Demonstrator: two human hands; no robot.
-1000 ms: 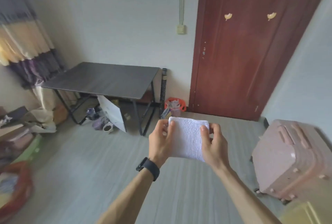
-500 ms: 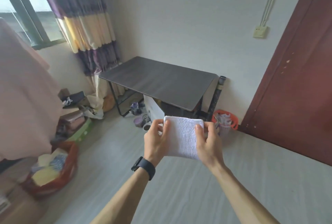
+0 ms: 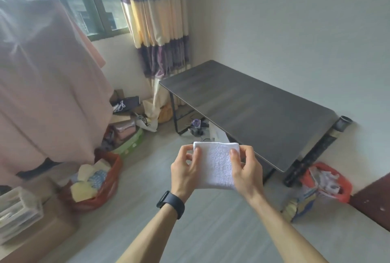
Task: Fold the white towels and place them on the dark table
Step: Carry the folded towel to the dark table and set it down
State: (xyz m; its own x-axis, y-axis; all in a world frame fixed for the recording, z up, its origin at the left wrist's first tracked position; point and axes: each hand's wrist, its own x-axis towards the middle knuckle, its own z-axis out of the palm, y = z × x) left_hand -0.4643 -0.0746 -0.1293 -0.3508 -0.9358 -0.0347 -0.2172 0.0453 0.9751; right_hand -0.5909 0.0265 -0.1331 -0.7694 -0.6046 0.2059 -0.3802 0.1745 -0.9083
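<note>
Far to the left of the hands, a big pink cloth [image 3: 42, 72] is hanging draped over something I cannot make out. Lower down, nearer the left hand, a red bag [image 3: 109, 178] is sitting on the floor, stuffed with yellow and blue cloths. Beyond the hands, up and to their left, a striped curtain [image 3: 156, 20] is hanging beside the window. The left hand [image 3: 185, 172], with a black watch [image 3: 172, 203] on its wrist, is pinching the left edge of a folded white towel [image 3: 217, 165], thumb lying on the near face. The towel is being held up in the air between both hands, a thick neat rectangle above the grey floor, not touching the table. The right hand [image 3: 248, 170] is gripping the right edge likewise, thumb pressing on the front. Just beyond the right hand, the dark table [image 3: 253, 110] is standing along the wall. A dark tube [image 3: 316, 148] is leaning at its far right end, and a red basket [image 3: 346, 189] is sitting on the floor well right of the hands.
</note>
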